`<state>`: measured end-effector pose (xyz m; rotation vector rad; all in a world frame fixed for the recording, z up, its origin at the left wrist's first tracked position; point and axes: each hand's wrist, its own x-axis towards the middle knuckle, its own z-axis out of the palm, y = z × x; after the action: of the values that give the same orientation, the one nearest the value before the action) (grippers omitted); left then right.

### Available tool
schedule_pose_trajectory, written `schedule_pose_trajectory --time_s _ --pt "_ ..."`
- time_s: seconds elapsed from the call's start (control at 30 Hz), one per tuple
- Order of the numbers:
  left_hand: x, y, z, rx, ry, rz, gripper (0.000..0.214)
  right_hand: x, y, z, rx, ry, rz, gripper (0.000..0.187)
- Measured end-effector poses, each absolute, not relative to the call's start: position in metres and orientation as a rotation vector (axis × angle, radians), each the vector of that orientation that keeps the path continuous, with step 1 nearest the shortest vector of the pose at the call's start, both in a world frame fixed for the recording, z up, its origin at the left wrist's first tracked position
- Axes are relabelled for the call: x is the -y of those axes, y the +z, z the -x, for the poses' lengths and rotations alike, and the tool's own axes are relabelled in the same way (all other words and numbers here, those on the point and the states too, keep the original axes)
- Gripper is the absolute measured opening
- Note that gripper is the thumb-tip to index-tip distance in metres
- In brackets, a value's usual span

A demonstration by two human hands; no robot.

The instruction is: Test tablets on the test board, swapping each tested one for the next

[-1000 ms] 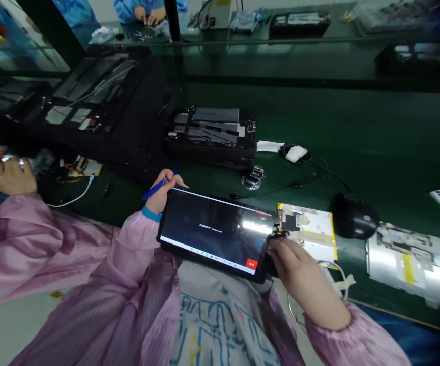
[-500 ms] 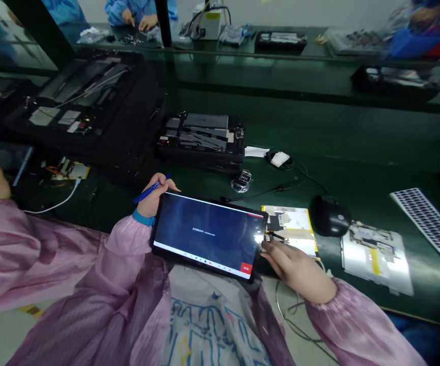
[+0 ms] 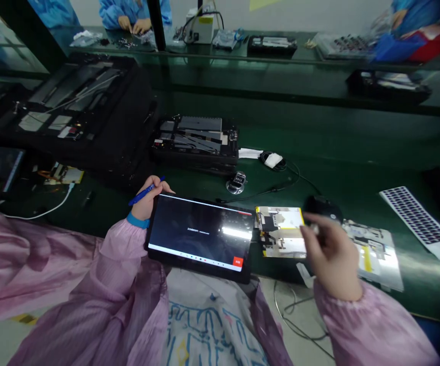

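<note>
A black tablet (image 3: 200, 235) with a lit screen rests against my lap at the green bench's (image 3: 357, 152) front edge. My left hand (image 3: 147, 195) grips its upper left corner and also holds a blue pen (image 3: 145, 191). My right hand (image 3: 330, 254) is lifted off the tablet's right edge, blurred, hovering over an opened yellow-edged device back (image 3: 281, 231); its fingers look pinched together, and what they hold, if anything, is unclear. A black mouse (image 3: 321, 206) sits just beyond that hand.
Black trays of opened tablets (image 3: 197, 137) and a larger one (image 3: 70, 107) sit behind. A silver chassis (image 3: 376, 254), a label sheet (image 3: 414, 216), a small round metal part (image 3: 236, 182) and cables lie around. Another person's pink sleeve (image 3: 9, 259) is at left; blue-clad workers sit at the far bench.
My right hand has left the tablet's right edge and swung right and up over the opened device. The view has shifted, and the neighbour's hand has dropped out at left.
</note>
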<state>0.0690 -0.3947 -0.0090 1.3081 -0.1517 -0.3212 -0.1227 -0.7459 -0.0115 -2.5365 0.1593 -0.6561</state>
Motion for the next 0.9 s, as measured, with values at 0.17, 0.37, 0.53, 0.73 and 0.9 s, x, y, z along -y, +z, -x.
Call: schedule_pose_trajectory --time_s 0.17,0.37,0.53,0.73,0.9 --pt "0.394 -0.009 -0.07 0.13 -0.324 -1.301 0.025 0.763 -0.017 0.052 -0.142 -0.79 2.812 0.047" --pt "0.395 -0.005 -0.069 0.117 -0.322 -1.296 0.027 0.715 -0.02 -0.007 0.626 0.142 2.374 0.012" --pt "0.395 -0.005 -0.068 0.109 -0.328 -1.273 0.027 0.713 -0.019 -0.01 0.495 0.084 2.249 0.024" --pt "0.396 -0.004 -0.07 0.096 -0.324 -1.294 0.026 0.736 0.009 0.052 0.016 -0.051 1.767 0.04" --pt "0.399 -0.003 -0.072 0.086 -0.305 -1.346 0.024 0.717 0.012 0.101 0.026 -0.079 1.979 0.033"
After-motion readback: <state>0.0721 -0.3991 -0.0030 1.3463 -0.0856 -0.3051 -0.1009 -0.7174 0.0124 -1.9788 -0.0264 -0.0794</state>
